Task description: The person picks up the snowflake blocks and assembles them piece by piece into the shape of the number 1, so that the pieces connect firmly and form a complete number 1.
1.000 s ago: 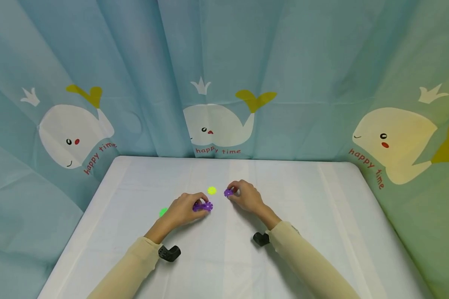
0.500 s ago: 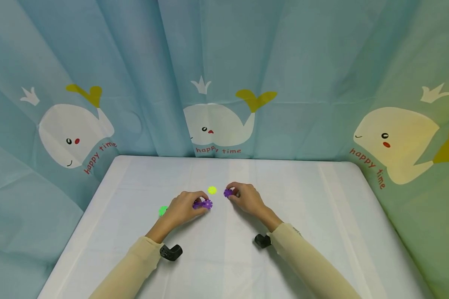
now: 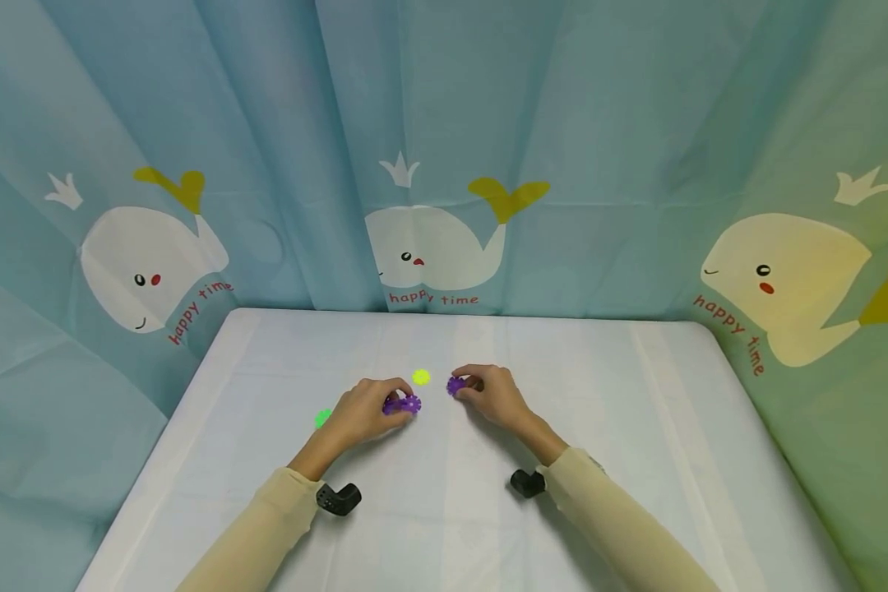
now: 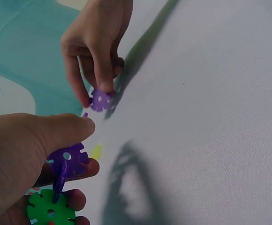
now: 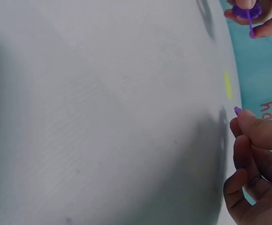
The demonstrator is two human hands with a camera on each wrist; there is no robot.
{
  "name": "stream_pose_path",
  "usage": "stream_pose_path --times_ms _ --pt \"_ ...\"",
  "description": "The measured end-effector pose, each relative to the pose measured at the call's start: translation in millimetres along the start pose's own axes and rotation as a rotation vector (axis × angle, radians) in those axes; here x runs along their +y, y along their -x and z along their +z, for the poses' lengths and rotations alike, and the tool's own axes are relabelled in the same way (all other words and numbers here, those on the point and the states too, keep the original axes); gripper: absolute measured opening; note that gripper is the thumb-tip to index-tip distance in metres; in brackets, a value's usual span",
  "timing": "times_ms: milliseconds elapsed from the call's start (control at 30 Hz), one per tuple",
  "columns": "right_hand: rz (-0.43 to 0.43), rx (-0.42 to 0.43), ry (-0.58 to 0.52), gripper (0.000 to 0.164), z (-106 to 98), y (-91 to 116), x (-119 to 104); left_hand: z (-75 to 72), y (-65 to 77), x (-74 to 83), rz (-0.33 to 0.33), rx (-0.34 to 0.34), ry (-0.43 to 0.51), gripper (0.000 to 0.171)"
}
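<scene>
My left hand (image 3: pixel 360 409) pinches a purple notched building disc (image 4: pixel 66 157) between thumb and fingers. A second purple disc (image 4: pixel 61 180), seen edge-on, slots into it. A green notched disc (image 4: pixel 51 207) lies against the curled fingers and appears joined to this chain; in the head view the green disc (image 3: pixel 323 418) shows at the hand's left. Across a small gap, my right hand (image 3: pixel 495 396) pinches a single purple disc (image 3: pixel 455 386) by its edge, with thumb and forefinger. Part of the chain is hidden behind the left hand.
A yellow disc (image 3: pixel 421 376) lies on the white table (image 3: pixel 622 411), beyond and between the hands. Blue-green curtains (image 3: pixel 599 123) with whale prints hang behind the table. Black wrist devices (image 3: pixel 339 499) sit below both cuffs.
My right hand has shifted slightly right and toward me with its purple disc. The left hand has hardly moved, still gripping the joined discs.
</scene>
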State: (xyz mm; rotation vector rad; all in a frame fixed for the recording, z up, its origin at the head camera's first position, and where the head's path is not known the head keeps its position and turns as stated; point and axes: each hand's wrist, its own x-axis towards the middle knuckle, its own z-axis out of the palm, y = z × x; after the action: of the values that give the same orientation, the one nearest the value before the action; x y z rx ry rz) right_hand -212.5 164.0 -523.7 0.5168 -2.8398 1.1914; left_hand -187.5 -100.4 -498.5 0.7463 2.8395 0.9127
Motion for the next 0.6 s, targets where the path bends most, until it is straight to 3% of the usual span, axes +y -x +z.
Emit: stream_pose_path --times_ms 600 --pt "-0.004 0.091 -0.241 0.029 -49 30 -13 -2.1 -9.6 11.3 0.02 -0.021 0.03 0.031"
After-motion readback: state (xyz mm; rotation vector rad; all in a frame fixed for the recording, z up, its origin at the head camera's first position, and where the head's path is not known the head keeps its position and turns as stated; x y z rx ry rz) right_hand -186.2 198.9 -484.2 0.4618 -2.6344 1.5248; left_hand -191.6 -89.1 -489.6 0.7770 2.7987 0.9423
